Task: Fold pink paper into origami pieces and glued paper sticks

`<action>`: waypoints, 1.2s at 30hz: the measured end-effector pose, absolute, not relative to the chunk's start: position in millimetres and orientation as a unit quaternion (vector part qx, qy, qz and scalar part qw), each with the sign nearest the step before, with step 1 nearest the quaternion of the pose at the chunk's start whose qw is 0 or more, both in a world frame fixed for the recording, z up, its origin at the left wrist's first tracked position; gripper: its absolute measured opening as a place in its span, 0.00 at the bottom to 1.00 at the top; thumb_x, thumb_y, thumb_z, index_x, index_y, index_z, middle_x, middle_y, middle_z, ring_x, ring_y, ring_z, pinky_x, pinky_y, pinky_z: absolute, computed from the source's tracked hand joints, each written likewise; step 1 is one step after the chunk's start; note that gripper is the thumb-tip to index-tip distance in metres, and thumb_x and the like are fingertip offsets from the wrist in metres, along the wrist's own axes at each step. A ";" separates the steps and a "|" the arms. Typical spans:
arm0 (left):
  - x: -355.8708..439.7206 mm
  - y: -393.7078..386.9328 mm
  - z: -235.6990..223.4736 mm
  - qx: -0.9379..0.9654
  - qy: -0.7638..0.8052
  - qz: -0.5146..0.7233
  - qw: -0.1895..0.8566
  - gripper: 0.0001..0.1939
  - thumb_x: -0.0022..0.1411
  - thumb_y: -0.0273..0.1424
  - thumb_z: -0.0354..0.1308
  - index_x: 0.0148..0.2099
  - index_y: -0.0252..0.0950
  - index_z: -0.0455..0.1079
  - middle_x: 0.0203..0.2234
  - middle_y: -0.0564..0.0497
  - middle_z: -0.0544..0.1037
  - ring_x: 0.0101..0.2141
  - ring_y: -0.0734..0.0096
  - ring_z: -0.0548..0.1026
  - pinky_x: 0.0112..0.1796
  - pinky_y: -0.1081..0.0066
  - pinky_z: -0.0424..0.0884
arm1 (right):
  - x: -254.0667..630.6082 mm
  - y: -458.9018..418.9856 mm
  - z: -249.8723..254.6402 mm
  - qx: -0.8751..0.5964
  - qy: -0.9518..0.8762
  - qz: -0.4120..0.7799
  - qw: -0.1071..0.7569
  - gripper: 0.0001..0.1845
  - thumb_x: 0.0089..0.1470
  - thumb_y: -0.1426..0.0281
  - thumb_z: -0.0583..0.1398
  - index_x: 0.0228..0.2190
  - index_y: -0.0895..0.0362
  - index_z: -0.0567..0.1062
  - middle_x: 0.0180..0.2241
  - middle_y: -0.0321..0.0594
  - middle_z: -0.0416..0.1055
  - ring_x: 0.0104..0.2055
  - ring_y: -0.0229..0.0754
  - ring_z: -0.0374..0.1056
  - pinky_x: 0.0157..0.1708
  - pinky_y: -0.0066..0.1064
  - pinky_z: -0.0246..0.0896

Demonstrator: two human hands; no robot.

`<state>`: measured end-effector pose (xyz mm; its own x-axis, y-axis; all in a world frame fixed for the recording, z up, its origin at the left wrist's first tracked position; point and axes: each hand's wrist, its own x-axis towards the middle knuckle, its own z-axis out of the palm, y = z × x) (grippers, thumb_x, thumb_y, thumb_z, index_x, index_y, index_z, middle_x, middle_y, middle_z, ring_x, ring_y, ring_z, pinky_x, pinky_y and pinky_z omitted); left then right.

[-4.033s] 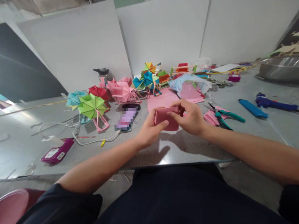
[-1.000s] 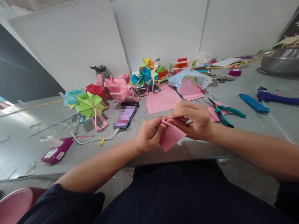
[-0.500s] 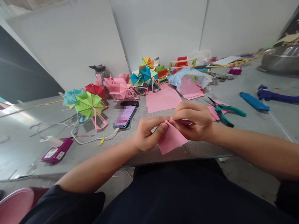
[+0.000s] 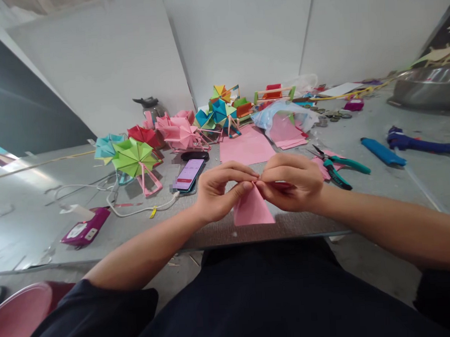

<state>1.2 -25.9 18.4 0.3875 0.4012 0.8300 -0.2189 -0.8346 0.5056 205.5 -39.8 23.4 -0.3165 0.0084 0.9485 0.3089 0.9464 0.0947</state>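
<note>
A piece of pink paper [image 4: 253, 210] hangs from my fingertips over the table's front edge, its lower part spread in a triangle. My left hand [image 4: 226, 191] pinches its upper edge between thumb and forefinger. Right beside it, my right hand [image 4: 291, 182] is closed on the same edge, and the fingers of both hands meet at the top. The part of the paper between the fingers is hidden. Beyond my hands lies a larger pink sheet [image 4: 244, 146]. Green-handled pliers [image 4: 336, 166] rest on small pink pieces, to the right of my right hand.
Folded paper wheels [image 4: 134, 158] stand at the back left. A phone [image 4: 189, 175] with a white cable lies left of my hands, near a purple power block [image 4: 87, 228]. To the right are a blue glue gun [image 4: 416, 144], a blue tube [image 4: 382, 151] and a metal bowl [image 4: 428, 92].
The pink paper has turned, so its lower edge now lies nearly level. My left hand has shifted slightly left and up, still pinching the paper. The phone's screen shows more clearly.
</note>
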 end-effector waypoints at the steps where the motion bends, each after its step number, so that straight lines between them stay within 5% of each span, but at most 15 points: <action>1: 1.5 -25.8 18.6 0.787 0.057 0.550 0.275 0.05 0.70 0.33 0.68 0.43 0.39 0.84 0.39 0.45 0.86 0.40 0.67 0.85 0.42 0.69 0.82 | 205.3 -40.0 23.3 -0.101 -0.800 -0.137 0.575 0.07 0.60 0.74 0.66 0.34 0.52 0.74 0.28 0.34 0.75 0.27 0.36 0.70 0.27 0.29 0.66; 18: 3.5 -27.8 16.3 0.793 0.064 0.547 0.259 0.09 0.70 0.36 0.68 0.41 0.36 0.81 0.36 0.46 0.85 0.36 0.70 0.83 0.37 0.71 0.79 | 204.3 -40.4 26.2 -0.081 -0.815 -0.067 0.570 0.07 0.63 0.73 0.65 0.34 0.52 0.73 0.27 0.34 0.73 0.27 0.37 0.67 0.26 0.30 0.62; 24: 3.1 -26.6 16.8 0.805 0.036 0.546 0.230 0.03 0.71 0.30 0.67 0.43 0.36 0.80 0.37 0.47 0.84 0.37 0.71 0.83 0.38 0.72 0.78 | 203.5 -40.2 26.6 -0.065 -0.825 -0.027 0.561 0.09 0.67 0.72 0.62 0.32 0.52 0.70 0.24 0.33 0.70 0.27 0.37 0.66 0.26 0.30 0.60; 30: 2.3 -27.3 17.2 0.792 0.064 0.582 0.173 0.04 0.71 0.29 0.65 0.40 0.37 0.76 0.35 0.49 0.83 0.36 0.71 0.81 0.38 0.70 0.77 | 207.6 -39.5 27.3 -0.080 -0.837 0.021 0.541 0.16 0.74 0.57 0.54 0.39 0.53 0.74 0.30 0.39 0.75 0.31 0.40 0.71 0.32 0.35 0.65; 33: 1.2 -25.5 18.8 0.753 0.112 0.639 0.109 0.06 0.71 0.30 0.63 0.38 0.37 0.74 0.34 0.50 0.82 0.35 0.70 0.80 0.38 0.69 0.77 | 209.6 -38.2 27.4 -0.095 -0.831 0.056 0.545 0.29 0.69 0.43 0.54 0.45 0.55 0.75 0.36 0.43 0.77 0.34 0.43 0.72 0.34 0.37 0.67; 36: 1.1 -23.0 19.6 0.727 0.129 0.672 0.058 0.07 0.71 0.30 0.61 0.37 0.38 0.73 0.33 0.50 0.81 0.35 0.70 0.79 0.36 0.69 0.76 | 208.2 -37.4 25.7 -0.131 -0.812 0.059 0.566 0.28 0.65 0.43 0.60 0.45 0.55 0.75 0.35 0.40 0.77 0.33 0.42 0.71 0.33 0.35 0.67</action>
